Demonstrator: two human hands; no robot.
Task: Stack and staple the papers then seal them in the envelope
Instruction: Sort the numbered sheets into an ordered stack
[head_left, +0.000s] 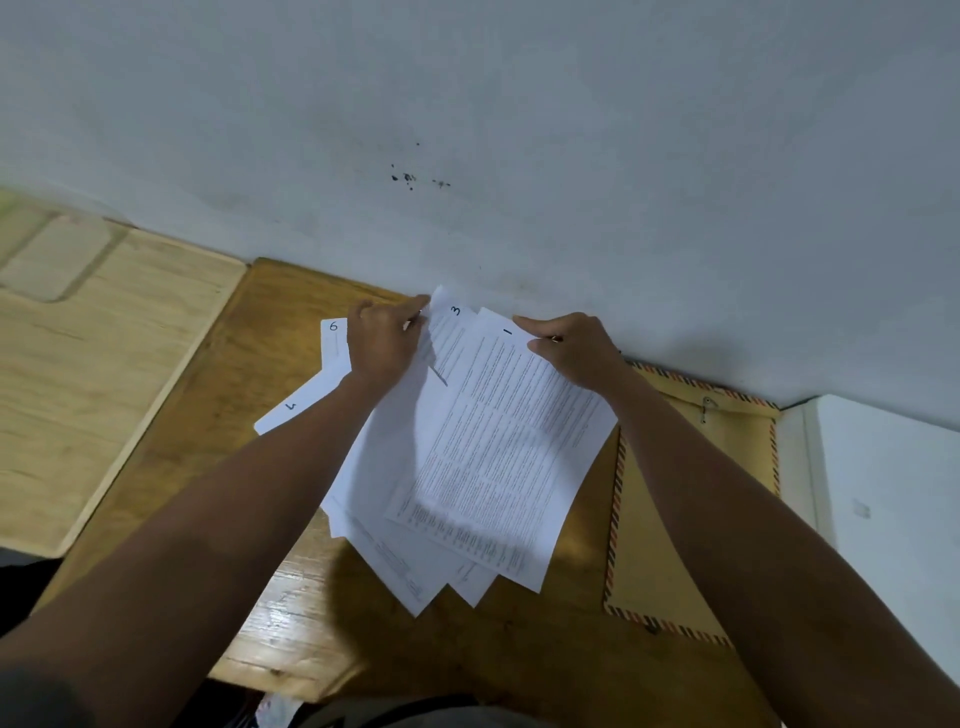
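Note:
Several printed white sheets lie fanned out on the brown wooden table (291, 613). The top sheet (498, 457) is marked 1, and a sheet marked 3 (451, 322) shows under it. My left hand (382, 343) pinches the far corner of the sheet marked 3. My right hand (571, 351) pinches the far right corner of the sheet marked 1. Two more sheets, marked 6 (335, 338) and 4 (306, 402), stick out to the left under my left wrist. A brown envelope (670, 514) with a striped border lies at the right, partly under my right forearm. No stapler is in view.
A pale grey wall (519, 130) rises directly behind the table. A light wooden board (104, 374) lies on the left. A white surface (883, 493) stands at the right edge.

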